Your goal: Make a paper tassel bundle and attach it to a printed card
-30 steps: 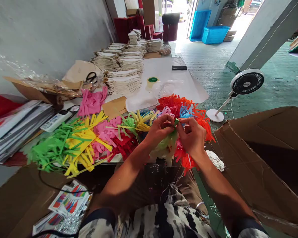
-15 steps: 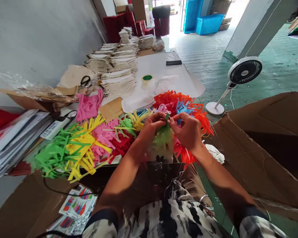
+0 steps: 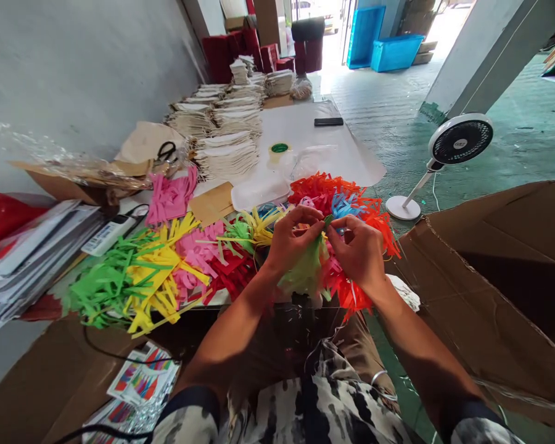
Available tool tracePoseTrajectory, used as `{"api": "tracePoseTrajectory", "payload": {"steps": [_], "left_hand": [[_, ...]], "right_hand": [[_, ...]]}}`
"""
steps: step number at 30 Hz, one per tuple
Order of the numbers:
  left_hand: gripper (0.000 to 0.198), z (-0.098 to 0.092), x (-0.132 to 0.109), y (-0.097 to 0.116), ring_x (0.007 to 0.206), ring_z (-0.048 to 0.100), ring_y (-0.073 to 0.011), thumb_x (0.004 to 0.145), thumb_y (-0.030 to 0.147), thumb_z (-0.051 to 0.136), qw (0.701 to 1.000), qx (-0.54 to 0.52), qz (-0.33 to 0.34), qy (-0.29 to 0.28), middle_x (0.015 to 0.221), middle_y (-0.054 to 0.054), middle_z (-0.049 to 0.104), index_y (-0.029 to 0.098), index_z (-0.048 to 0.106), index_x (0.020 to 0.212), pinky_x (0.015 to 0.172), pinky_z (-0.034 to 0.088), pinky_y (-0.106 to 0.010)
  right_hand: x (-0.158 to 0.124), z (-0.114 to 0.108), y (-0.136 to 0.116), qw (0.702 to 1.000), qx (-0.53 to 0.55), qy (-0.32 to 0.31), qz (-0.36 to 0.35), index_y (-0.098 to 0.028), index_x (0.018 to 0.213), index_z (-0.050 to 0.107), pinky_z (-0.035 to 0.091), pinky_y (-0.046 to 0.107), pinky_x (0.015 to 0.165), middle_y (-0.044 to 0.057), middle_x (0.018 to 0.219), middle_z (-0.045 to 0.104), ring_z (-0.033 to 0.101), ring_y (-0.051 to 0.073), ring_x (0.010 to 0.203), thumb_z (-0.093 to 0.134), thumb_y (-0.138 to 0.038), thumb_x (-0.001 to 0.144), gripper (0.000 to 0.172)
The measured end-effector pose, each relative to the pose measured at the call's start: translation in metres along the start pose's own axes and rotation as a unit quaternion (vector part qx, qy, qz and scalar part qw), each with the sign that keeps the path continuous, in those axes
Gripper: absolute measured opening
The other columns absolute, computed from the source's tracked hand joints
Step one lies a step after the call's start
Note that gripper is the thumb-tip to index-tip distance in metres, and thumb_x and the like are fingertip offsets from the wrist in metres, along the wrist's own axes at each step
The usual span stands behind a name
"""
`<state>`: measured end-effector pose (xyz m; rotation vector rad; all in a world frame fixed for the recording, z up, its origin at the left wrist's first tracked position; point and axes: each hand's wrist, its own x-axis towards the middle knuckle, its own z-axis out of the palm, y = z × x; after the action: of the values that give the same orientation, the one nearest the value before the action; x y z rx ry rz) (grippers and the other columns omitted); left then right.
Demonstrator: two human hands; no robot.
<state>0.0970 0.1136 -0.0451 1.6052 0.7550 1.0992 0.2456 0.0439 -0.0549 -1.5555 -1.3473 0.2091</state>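
Observation:
Between my two hands hangs a light green paper tassel (image 3: pixel 305 271), its strips blurred and falling over the table's front edge. My left hand (image 3: pixel 295 239) pinches its twisted top end from the left. From the right, the fingertips of my right hand (image 3: pixel 359 250) are closed on the same twisted end. Behind and right of my hands lie red-orange fringed paper (image 3: pixel 326 184) and blue strips (image 3: pixel 346 203). To the left, yellow (image 3: pixel 155 259), green (image 3: pixel 104 287) and pink (image 3: pixel 197 250) fringed papers lie in a row.
Stacks of cream folded cloth or paper (image 3: pixel 229 151) line the table's left side. A tape roll (image 3: pixel 279 148), black phone (image 3: pixel 328 122) and scissors (image 3: pixel 166 151) lie further back. A white fan (image 3: pixel 460 143) and an open cardboard box (image 3: pixel 472 290) stand at right.
My hands have shifted slightly right with the tassel, still pinching its top. The whole view has moved a little, so the surroundings appear slightly lower and further right.

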Motion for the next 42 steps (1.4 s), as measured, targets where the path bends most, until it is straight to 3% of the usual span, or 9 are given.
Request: {"api": "tracePoseTrajectory", "payload": {"steps": [8, 14, 20, 24, 31, 34, 37, 40, 42], "left_hand": [[0.028, -0.002, 0.002, -0.004, 0.09, 0.071, -0.0146, 0.085, 0.045, 0.085, 1.0, 0.002, 0.016, -0.01, 0.095, -0.004, 0.077, 0.02, 0.077, 0.094, 0.07, 0.055, -0.021], [0.032, -0.002, 0.004, -0.005, 0.092, 0.074, -0.0166, 0.085, 0.041, 0.086, 1.0, -0.013, 0.002, -0.006, 0.099, -0.006, 0.08, 0.021, 0.079, 0.109, 0.069, 0.053, -0.022], [0.026, -0.002, 0.006, -0.01, 0.088, 0.074, -0.0182, 0.081, 0.043, 0.089, 1.0, -0.015, 0.002, 0.002, 0.092, -0.005, 0.081, 0.019, 0.081, 0.089, 0.08, 0.06, -0.028], [0.029, 0.0, 0.005, -0.01, 0.087, 0.074, -0.0168, 0.084, 0.046, 0.086, 1.0, 0.001, 0.021, 0.006, 0.092, -0.004, 0.079, 0.019, 0.077, 0.09, 0.079, 0.06, -0.027], [0.019, 0.001, 0.004, -0.002, 0.067, 0.071, -0.0115, 0.103, 0.042, 0.063, 0.993, 0.085, 0.082, 0.027, 0.075, 0.004, 0.072, 0.023, 0.061, 0.102, 0.066, 0.052, -0.022], [0.018, 0.003, 0.005, 0.002, 0.069, 0.073, -0.0129, 0.105, 0.042, 0.06, 0.98, 0.169, 0.106, 0.008, 0.075, 0.005, 0.073, 0.024, 0.06, 0.105, 0.066, 0.05, -0.023], [0.017, 0.006, 0.004, 0.007, 0.074, 0.076, -0.0144, 0.106, 0.042, 0.058, 0.971, 0.206, 0.122, -0.009, 0.08, 0.004, 0.076, 0.025, 0.061, 0.104, 0.072, 0.051, -0.025], [0.021, 0.009, 0.003, 0.011, 0.076, 0.076, -0.0151, 0.102, 0.042, 0.064, 0.981, 0.159, 0.107, -0.035, 0.081, 0.004, 0.077, 0.025, 0.061, 0.113, 0.073, 0.052, -0.025], [0.039, 0.009, 0.002, 0.011, 0.076, 0.076, -0.0159, 0.095, 0.044, 0.075, 0.989, 0.1, 0.077, -0.072, 0.081, 0.003, 0.076, 0.025, 0.06, 0.126, 0.069, 0.052, -0.024]], "right_hand": [[-0.001, -0.003, -0.004, 1.0, 0.002, -0.01, 0.004, -0.018, 0.087, 0.076, 0.034, 0.029, 0.06, -0.005, 0.057, 0.053, 0.045, 0.012, 0.054, 0.07, -0.036, 0.093, 0.02], [-0.002, -0.004, -0.003, 1.0, 0.008, -0.005, 0.013, -0.018, 0.087, 0.077, 0.034, 0.029, 0.059, -0.005, 0.058, 0.053, 0.043, 0.012, 0.053, 0.071, -0.038, 0.093, 0.021], [-0.003, -0.003, -0.002, 1.0, 0.004, -0.004, 0.016, -0.019, 0.087, 0.077, 0.033, 0.029, 0.059, -0.006, 0.055, 0.05, 0.043, 0.012, 0.052, 0.071, -0.037, 0.091, 0.019], [-0.006, -0.002, -0.003, 1.0, 0.013, -0.011, 0.025, -0.02, 0.085, 0.075, 0.033, 0.029, 0.059, -0.006, 0.054, 0.05, 0.043, 0.011, 0.052, 0.072, -0.041, 0.093, 0.023], [-0.002, -0.012, -0.005, 0.977, 0.175, -0.069, 0.101, -0.023, 0.106, 0.069, 0.029, 0.026, 0.047, -0.004, 0.072, 0.063, 0.046, 0.01, 0.049, 0.069, -0.056, 0.095, 0.034], [0.003, -0.015, -0.005, 0.973, 0.197, -0.078, 0.091, -0.023, 0.102, 0.072, 0.027, 0.025, 0.046, 0.0, 0.085, 0.068, 0.043, 0.008, 0.051, 0.071, -0.06, 0.093, 0.039], [0.007, -0.015, -0.005, 0.974, 0.195, -0.077, 0.084, -0.021, 0.088, 0.074, 0.026, 0.024, 0.046, 0.0, 0.078, 0.062, 0.04, 0.009, 0.053, 0.077, -0.063, 0.087, 0.041], [0.007, -0.015, -0.004, 0.967, 0.235, -0.06, 0.078, -0.021, 0.085, 0.073, 0.027, 0.024, 0.047, -0.002, 0.075, 0.058, 0.039, 0.008, 0.053, 0.078, -0.06, 0.087, 0.039], [0.006, -0.016, -0.003, 0.966, 0.245, -0.041, 0.067, -0.021, 0.086, 0.072, 0.027, 0.025, 0.047, -0.002, 0.077, 0.058, 0.038, 0.008, 0.052, 0.077, -0.058, 0.089, 0.037]]}}
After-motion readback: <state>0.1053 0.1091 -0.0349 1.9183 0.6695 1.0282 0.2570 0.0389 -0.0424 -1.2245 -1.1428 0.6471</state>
